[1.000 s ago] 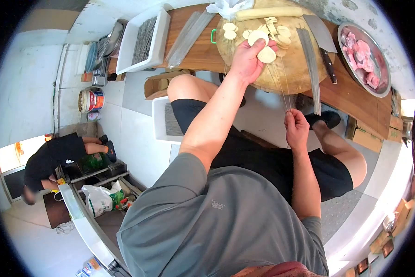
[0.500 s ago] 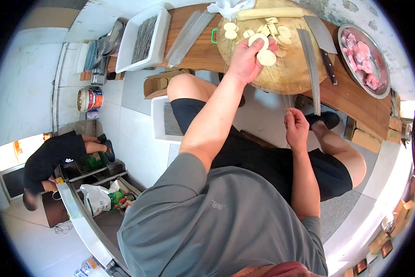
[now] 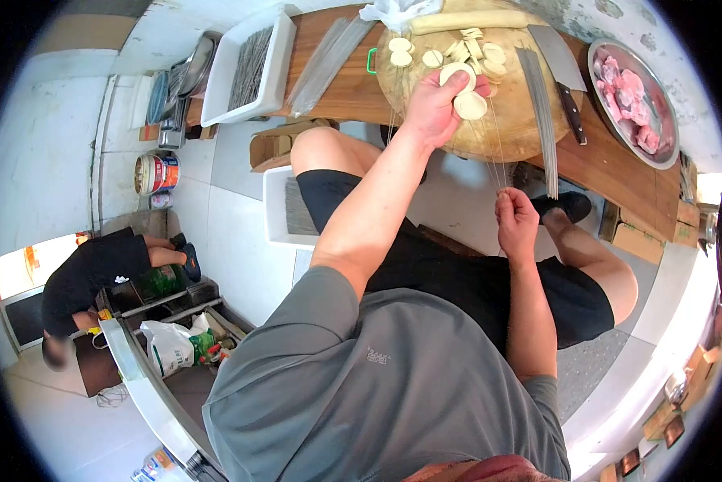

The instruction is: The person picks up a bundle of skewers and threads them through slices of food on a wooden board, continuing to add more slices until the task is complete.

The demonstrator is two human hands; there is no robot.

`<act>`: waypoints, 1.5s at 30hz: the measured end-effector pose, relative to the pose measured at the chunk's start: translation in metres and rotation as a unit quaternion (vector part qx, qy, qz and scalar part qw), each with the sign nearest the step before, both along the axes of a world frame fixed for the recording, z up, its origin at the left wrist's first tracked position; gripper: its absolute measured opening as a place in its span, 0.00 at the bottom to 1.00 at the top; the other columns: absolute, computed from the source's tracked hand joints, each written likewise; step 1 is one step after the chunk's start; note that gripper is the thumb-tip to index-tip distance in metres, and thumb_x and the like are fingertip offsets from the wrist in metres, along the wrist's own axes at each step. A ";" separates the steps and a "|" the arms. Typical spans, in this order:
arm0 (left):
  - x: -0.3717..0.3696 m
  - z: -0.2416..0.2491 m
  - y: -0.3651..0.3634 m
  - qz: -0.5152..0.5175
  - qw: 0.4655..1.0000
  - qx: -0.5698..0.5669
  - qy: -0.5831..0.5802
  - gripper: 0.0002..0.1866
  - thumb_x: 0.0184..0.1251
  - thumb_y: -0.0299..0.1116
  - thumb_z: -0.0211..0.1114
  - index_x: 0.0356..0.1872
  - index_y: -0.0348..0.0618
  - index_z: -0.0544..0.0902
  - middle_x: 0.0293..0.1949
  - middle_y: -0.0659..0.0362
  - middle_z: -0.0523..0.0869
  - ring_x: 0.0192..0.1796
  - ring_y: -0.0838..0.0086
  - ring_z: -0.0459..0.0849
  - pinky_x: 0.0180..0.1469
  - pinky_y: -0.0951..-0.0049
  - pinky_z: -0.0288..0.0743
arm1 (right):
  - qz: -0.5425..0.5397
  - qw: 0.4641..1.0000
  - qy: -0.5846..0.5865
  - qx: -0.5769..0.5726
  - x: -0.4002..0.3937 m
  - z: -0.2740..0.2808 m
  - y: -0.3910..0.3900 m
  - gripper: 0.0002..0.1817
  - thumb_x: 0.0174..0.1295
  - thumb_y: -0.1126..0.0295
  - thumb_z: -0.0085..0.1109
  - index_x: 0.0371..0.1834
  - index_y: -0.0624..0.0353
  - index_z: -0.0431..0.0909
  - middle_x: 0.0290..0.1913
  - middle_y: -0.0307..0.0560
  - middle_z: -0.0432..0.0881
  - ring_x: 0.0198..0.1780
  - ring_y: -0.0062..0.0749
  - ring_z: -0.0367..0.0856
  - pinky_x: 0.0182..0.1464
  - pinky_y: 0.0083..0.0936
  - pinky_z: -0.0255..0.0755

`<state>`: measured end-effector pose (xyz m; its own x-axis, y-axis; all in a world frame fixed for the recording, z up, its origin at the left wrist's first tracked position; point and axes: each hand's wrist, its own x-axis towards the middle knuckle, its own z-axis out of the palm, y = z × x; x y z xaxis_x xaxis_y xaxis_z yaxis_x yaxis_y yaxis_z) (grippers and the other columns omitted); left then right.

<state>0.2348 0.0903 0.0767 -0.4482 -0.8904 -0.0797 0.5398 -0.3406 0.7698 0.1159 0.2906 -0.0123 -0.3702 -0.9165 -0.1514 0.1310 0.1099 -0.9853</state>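
My left hand (image 3: 435, 111) is closed around pale round slices (image 3: 470, 106), thumb on top, above the near part of a round wooden chopping board (image 3: 509, 145). Two slices show in it, one beyond the other. Thin metal skewers (image 3: 501, 149) run from near these slices down to my right hand (image 3: 518, 221), whose fingers are pinched on their lower ends. Whether the tips pierce the slices is too fine to tell. More pale slices (image 3: 493, 55) lie loose on the board, behind my left hand. Left of them, a pair of slices (image 3: 401, 53) sits on skewers.
A long pale roll (image 3: 469, 22) and a cleaver (image 3: 555, 58) lie at the back. Bundled skewers (image 3: 540, 112) overhang the board's right side. Beyond is a metal bowl of raw meat (image 3: 630, 104). A white bin (image 3: 276, 68) stands left. Another person (image 3: 87, 273) bends over at far left.
My left hand has shifted slightly toward me and to the right with the slices. My right hand stays almost in place, still pinching the skewers.
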 end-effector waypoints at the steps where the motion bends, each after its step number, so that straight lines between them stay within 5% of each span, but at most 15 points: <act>1: 0.000 -0.001 0.000 -0.008 1.000 -0.005 -0.004 0.14 0.70 0.32 0.58 0.50 0.33 0.75 0.45 0.47 0.84 0.45 0.63 0.85 0.49 0.64 0.80 | 0.000 1.000 -0.005 0.000 0.000 0.000 -0.001 0.08 0.67 0.71 0.55 0.39 0.66 0.78 0.26 0.33 0.74 0.28 0.13 0.68 0.31 0.14 0.65; 25: 0.000 0.003 0.001 0.053 0.998 0.001 0.021 0.07 0.70 0.31 0.54 0.40 0.41 0.79 0.40 0.47 0.85 0.43 0.57 0.86 0.46 0.58 0.81 | 0.000 1.000 0.006 0.002 -0.001 0.001 0.000 0.08 0.68 0.71 0.55 0.39 0.67 0.78 0.26 0.32 0.74 0.29 0.13 0.68 0.32 0.13 0.65; 45: -0.002 0.010 0.005 0.062 0.998 0.012 0.028 0.08 0.72 0.33 0.54 0.45 0.42 0.77 0.39 0.50 0.85 0.41 0.60 0.85 0.43 0.61 0.81 | 0.003 0.999 0.034 -0.010 -0.004 0.001 0.002 0.08 0.67 0.71 0.56 0.40 0.66 0.78 0.26 0.34 0.76 0.28 0.14 0.70 0.32 0.15 0.67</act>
<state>0.2328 0.0948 0.0866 -0.3399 -0.9370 -0.0805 0.6205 -0.2877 0.7295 0.1116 0.2928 -0.0116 -0.3735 -0.9214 -0.1073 0.0626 0.0904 -0.9939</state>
